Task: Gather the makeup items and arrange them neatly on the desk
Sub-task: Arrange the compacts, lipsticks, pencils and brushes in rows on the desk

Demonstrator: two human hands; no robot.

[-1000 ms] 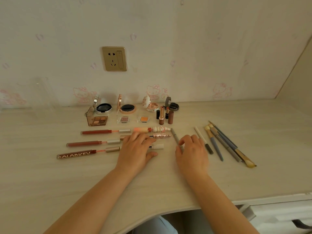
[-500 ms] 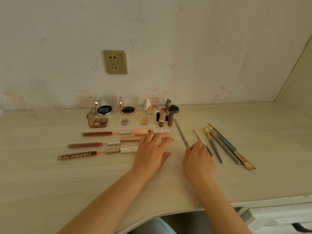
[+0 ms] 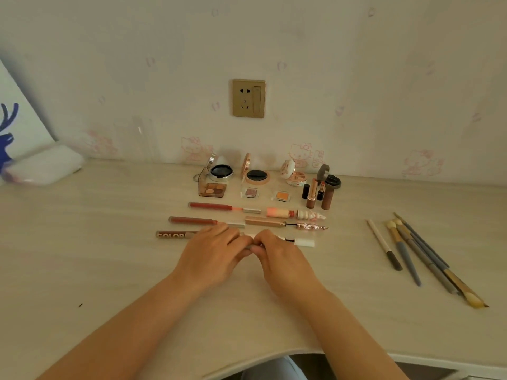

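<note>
A slim grey pencil (image 3: pixel 249 246) lies crosswise near the middle of the surface (image 3: pixel 109 270), almost wholly hidden: only a short piece shows between the two hands. The left hand (image 3: pixel 211 256) grips it with fingers curled over its left part, and the right hand (image 3: pixel 285 260) pinches its right part, the fingertips of both hands meeting over it.

Just beyond the hands, at 12 o'clock, lie three rows of long tubes. The nearest row holds a brown lip gloss (image 3: pixel 172 234) lettered "COLOR", partly covered by the left hand, and a white tube (image 3: pixel 301 241). The next row holds a dark red gloss (image 3: pixel 192 220) and a gold mascara (image 3: pixel 264 222) with its wand drawn out. The farthest holds a red gloss (image 3: pixel 211 206) and a pink ornate tube (image 3: pixel 296 214).

Farther at 12 o'clock, near the wall, stand open compacts (image 3: pixel 220 171), an eyeshadow palette (image 3: pixel 214 189), two small square pans (image 3: pixel 281 195) and upright lipsticks (image 3: pixel 315 193).

At 3 o'clock, well apart from the hands, a group of brushes and pencils (image 3: pixel 411 250) lies fanned out.

At 10 o'clock, at the far edge, rests a white pouch (image 3: pixel 46 165). A gold wall socket (image 3: pixel 248 98) sits above the compacts.
</note>
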